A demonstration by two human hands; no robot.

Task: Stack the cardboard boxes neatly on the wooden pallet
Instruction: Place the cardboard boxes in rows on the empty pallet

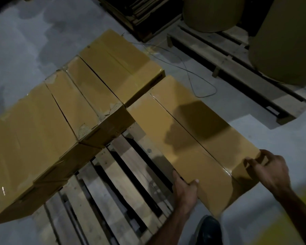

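A long taped cardboard box point(193, 135) lies along the right edge of the wooden pallet point(131, 174). My left hand point(185, 190) grips its near left corner, thumb on top and fingers down the side. At the near right corner my right hand point(268, 170) holds the box, fingers curled over the top edge. Several more cardboard boxes sit on the pallet: a big one at the near left point(25, 147), two narrow ones point(85, 101) beside it, and one at the far end point(124, 68).
A second wooden pallet point(228, 64) at the upper right carries large brown paper rolls point(286, 43). A thin cable point(198, 76) loops over the grey concrete floor between the pallets. Stacked flat cardboard point(140, 11) is at the top. My dark shoe point(210, 230) is by the pallet's near edge.
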